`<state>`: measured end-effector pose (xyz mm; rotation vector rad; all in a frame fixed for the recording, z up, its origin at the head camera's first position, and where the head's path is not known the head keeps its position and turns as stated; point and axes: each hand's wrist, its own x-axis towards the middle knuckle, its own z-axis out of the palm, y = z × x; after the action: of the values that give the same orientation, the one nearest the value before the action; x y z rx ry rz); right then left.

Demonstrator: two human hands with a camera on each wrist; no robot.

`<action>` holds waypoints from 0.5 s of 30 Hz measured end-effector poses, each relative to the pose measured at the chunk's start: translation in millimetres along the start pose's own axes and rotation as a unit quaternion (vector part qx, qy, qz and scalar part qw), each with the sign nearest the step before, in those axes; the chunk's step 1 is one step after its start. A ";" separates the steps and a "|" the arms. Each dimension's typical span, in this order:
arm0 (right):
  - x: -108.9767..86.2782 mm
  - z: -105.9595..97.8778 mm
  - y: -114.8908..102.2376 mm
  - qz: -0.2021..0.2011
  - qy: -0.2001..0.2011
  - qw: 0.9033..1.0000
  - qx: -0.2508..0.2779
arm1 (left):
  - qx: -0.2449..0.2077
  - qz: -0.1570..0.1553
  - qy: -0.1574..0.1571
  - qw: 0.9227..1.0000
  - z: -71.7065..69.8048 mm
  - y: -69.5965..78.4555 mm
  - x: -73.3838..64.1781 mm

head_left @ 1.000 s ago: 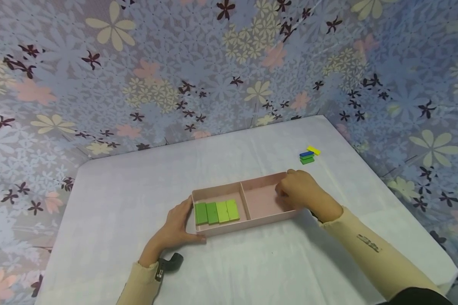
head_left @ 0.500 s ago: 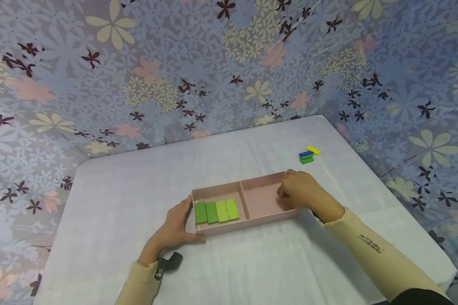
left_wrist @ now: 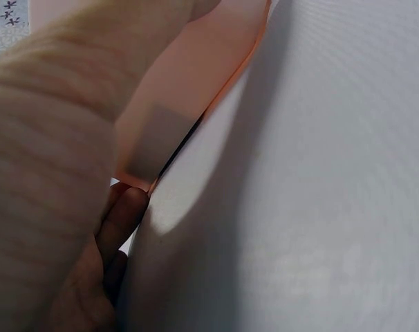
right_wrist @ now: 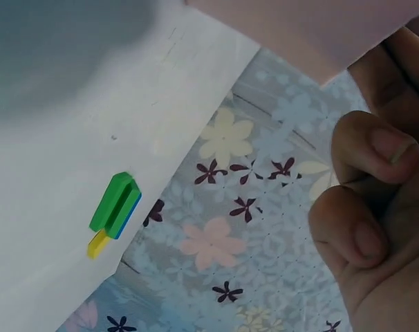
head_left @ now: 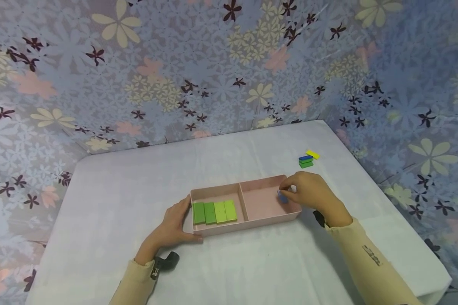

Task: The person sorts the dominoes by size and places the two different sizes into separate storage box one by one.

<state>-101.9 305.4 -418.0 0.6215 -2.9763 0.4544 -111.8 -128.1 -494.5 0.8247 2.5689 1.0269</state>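
A shallow pink box (head_left: 218, 230) with one divider lies on the white-covered table. In its left compartment, a row of green blocks (head_left: 205, 212) and yellow-green blocks (head_left: 225, 211) stands side by side. My left hand (head_left: 174, 226) rests against the box's left end, fingers stretched along the end and thumb by the front wall. Over the right compartment, thumb and fingertips of my right hand (head_left: 310, 189) pinch a small blue block (head_left: 282, 197), partly hidden by the fingers. The right wrist view shows curled fingers (right_wrist: 365, 238) beside the box's pink wall (right_wrist: 313, 34).
Beyond the box, toward the back right, sits a small pile: a blue block (head_left: 305, 157) on top of green blocks (head_left: 306, 164), with a yellow block (head_left: 313, 154) behind. A flowered cloth (head_left: 213, 76) hangs behind the table (head_left: 137, 178).
My right hand has lifted slightly and its fingers have opened out, bringing the blue block into sight in the right compartment. My left hand stays against the box; the view has shifted slightly.
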 end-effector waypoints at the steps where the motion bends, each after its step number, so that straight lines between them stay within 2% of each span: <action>1: -1.1 1.1 0.9 0.000 0.005 1.000 0.001 | 0.002 0.000 -0.002 1.000 -0.8 -0.3 -0.3; 8: -5.9 0.7 7.8 -0.001 0.062 0.998 0.024 | -0.003 0.003 -0.005 1.000 -3.8 -0.2 -1.3; 15: -7.1 -5.4 17.4 -0.015 0.139 0.990 0.021 | -0.003 0.009 -0.001 1.000 -2.0 -1.9 0.2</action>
<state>-102.3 324.9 -418.4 0.5542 -2.6974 0.5524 -113.6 -130.2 -494.4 0.8473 2.5594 1.0380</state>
